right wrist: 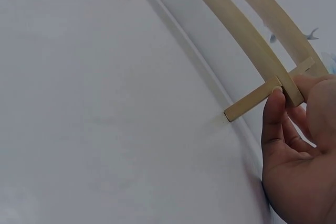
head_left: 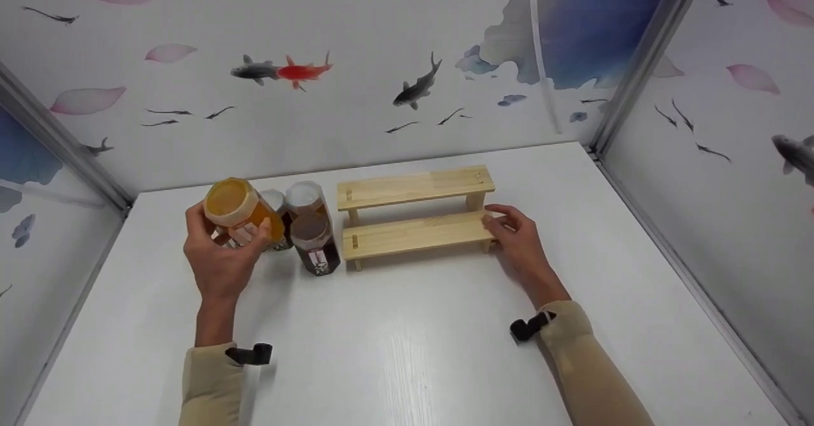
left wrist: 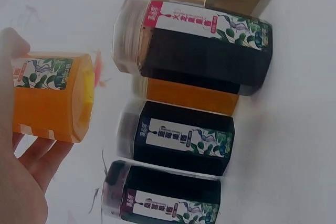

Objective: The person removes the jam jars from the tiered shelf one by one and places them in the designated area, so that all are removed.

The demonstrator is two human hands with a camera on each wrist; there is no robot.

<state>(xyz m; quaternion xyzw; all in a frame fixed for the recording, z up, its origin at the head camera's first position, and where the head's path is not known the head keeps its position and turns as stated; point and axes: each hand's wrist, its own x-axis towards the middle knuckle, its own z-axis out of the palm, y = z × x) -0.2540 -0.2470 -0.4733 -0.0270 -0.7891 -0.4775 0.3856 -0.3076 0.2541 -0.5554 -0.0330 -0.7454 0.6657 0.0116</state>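
My left hand (head_left: pixel 219 264) grips a jar of orange jam (head_left: pixel 264 213) above the left part of the table. In the left wrist view the orange jam jar (left wrist: pixel 52 111) is clear of the table, thumb and fingers around it. Beside it stand a dark jam jar (head_left: pixel 320 257) and a jar with a pale lid (head_left: pixel 305 192); others are partly hidden behind the hand. With thumb and fingers, my right hand (head_left: pixel 524 248) pinches the right end of the lower step of a two-tier wooden stand (head_left: pixel 416 234). The right wrist view shows this grip at the wooden step (right wrist: pixel 252 40).
Upright in the left wrist view are a dark jar with a pink-topped label (left wrist: pixel 194 45), an orange jar behind it (left wrist: pixel 194 95) and two more dark jars. The white table (head_left: pixel 407 343) meets a patterned wall (head_left: pixel 356 19) close behind the stand.
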